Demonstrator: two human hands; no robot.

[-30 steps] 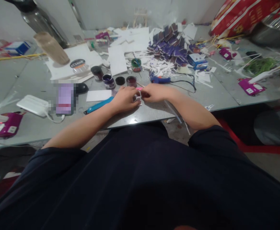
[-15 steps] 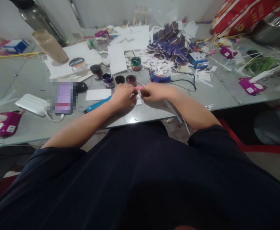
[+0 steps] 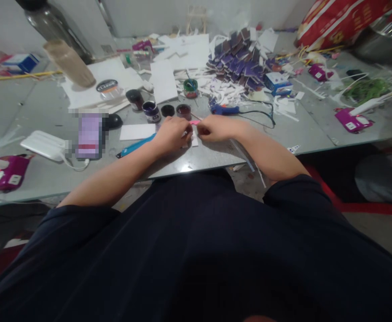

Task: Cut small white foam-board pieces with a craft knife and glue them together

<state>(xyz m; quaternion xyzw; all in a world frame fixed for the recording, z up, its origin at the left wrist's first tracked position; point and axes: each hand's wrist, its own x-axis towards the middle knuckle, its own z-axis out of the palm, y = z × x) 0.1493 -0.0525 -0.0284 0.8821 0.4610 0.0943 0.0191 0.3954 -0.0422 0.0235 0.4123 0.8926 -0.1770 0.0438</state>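
Where left hand (image 3: pixel 172 134) nears right hand (image 3: pixel 216 129), pink strip (image 3: pixel 194 121) lies left-right.

I get soft, even light from overhead on the counter (image 3: pixel 283 129), and the shadows are faint and short. One small glint (image 3: pixel 186 168) shows near the counter's front edge, just below the hands. The left hand (image 3: pixel 173 134) and right hand (image 3: pixel 216 129) look soft, with the fingertips smeared. At 6 o'clock the dark shirt (image 3: pixel 196 250) is underexposed and nearly featureless. Wide-angle bending tilts the bottle (image 3: pixel 48 22) at 11 o'clock. A pixelated block (image 3: pixel 88 135) sits at 9 o'clock.
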